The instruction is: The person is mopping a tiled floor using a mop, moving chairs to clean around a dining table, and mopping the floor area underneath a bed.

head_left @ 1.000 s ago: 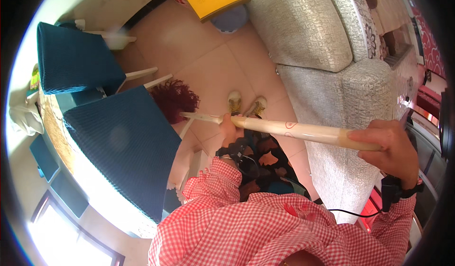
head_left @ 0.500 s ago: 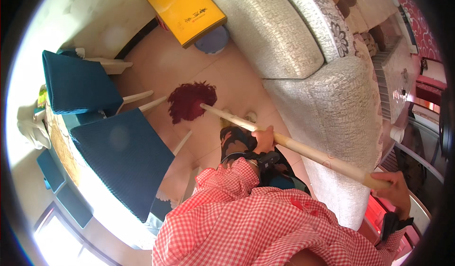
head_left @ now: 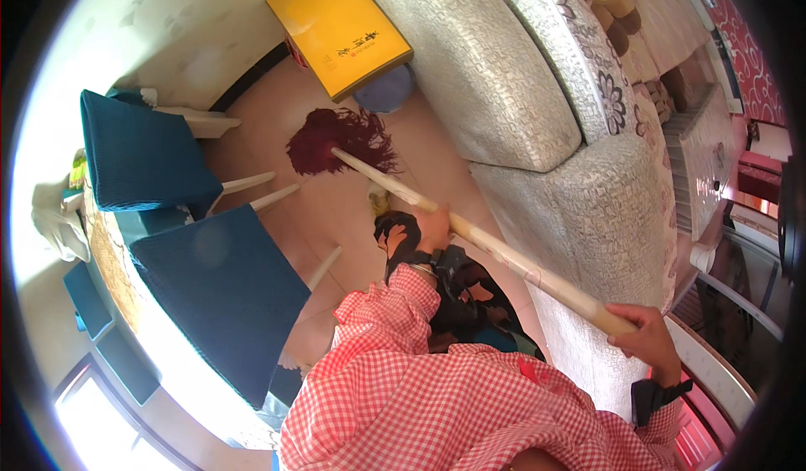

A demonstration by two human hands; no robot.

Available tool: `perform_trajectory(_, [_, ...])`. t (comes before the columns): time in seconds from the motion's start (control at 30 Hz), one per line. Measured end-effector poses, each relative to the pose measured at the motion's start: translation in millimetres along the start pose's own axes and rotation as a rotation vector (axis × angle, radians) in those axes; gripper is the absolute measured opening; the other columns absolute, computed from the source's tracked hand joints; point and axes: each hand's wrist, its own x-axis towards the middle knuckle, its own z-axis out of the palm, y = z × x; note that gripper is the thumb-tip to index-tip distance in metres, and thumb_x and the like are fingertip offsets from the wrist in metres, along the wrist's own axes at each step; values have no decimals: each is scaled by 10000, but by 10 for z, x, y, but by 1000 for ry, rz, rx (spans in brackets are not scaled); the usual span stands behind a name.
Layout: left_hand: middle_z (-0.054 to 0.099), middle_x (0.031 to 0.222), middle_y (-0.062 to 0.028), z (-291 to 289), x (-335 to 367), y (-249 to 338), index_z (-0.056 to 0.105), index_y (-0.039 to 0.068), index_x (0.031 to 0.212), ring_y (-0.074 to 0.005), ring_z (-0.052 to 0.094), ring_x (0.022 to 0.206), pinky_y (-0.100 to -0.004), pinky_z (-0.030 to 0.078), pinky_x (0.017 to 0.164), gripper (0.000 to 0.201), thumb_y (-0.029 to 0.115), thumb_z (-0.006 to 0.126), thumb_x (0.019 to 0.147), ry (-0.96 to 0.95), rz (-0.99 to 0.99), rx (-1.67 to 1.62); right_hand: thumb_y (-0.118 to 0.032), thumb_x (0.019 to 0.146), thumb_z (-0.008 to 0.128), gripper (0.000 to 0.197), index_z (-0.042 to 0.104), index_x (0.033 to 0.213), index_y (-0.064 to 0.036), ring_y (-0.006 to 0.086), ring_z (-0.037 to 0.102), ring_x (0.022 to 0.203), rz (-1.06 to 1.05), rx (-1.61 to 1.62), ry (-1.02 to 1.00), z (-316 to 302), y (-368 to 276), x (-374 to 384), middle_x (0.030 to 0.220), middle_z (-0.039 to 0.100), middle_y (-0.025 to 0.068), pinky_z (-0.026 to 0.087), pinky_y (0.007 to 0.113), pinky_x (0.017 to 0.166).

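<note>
1. Pinkish tile floor (head_left: 428,139) is bounded by a grey patterned sofa (head_left: 579,206) on the right and two teal-covered chairs (head_left: 218,290) on the left.
2. On open tile, near the yellow box (head_left: 340,34) and the blue-grey round object (head_left: 386,93) just under its edge, the maroon mop head (head_left: 323,131) is now seen. A second ago it was seen close by the nearer chair, partly hidden.
3. Since half a second ago it has been shifted farther from the body; its strands are now trailed to the right.
4. Mop handle (head_left: 537,274) is slanted from the mop head to the lower right.
5. By the left hand (head_left: 434,226), its middle stretch is gripped, fingers curled round; by the right hand (head_left: 646,337), the upper end is held, fingers closed over it. Undersides of both grips cannot be seen.
6. Judged from this, mopping strokes are under way, and tile farther out is now being reached.
</note>
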Motion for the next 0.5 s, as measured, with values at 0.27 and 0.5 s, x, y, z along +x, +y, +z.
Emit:
perform_trajectory(0.27, [480, 909, -124, -667, 786, 877, 310, 13, 1085, -226, 547, 697, -332, 495, 511, 423, 107, 589, 782, 133, 170, -230, -28, 649, 681, 455, 589, 1095, -27, 55, 499, 547, -98, -172, -87, 416, -1391, 513, 784, 605, 35, 409, 195, 479])
perform_trajectory(0.5, [480, 964, -170, -1412, 1328, 1861, 305, -29, 1111, -228, 558, 709, -323, 498, 519, 482, 116, 603, 761, 212, 166, -210, -24, 667, 668, 454, 575, 1111, -22, 50, 494, 559, -166, -196, -221, 944, -2725, 927, 794, 595, 24, 402, 186, 484])
